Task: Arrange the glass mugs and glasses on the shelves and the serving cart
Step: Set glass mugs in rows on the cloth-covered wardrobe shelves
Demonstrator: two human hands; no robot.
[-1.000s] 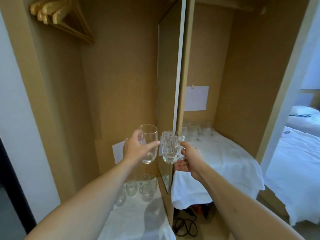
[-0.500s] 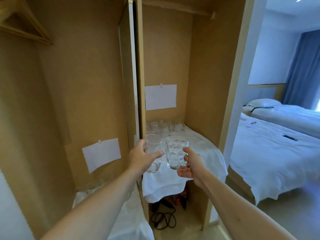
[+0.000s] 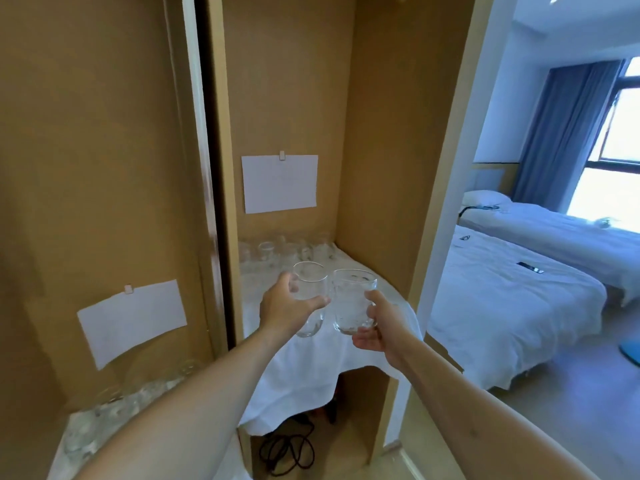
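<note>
Both hands are up in front of me over the white-clothed shelf [image 3: 311, 368]. The left hand [image 3: 282, 308] wraps its fingers round a smooth glass [image 3: 310, 299], and the right hand [image 3: 381, 323] grips a dimpled glass mug [image 3: 351, 301] (its handle is hidden from me). The two vessels sit just beside each other above the shelf's front half. More glasses [image 3: 284, 251] stand at the shelf's back, below a clipped sheet of paper [image 3: 280, 183].

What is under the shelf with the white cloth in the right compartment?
Under the cloth-covered shelf a tangle of black cable lies on the floor. A dark object stands behind the cloth's hanging edge; the cloth covers most of it, so I cannot identify it.
</note>
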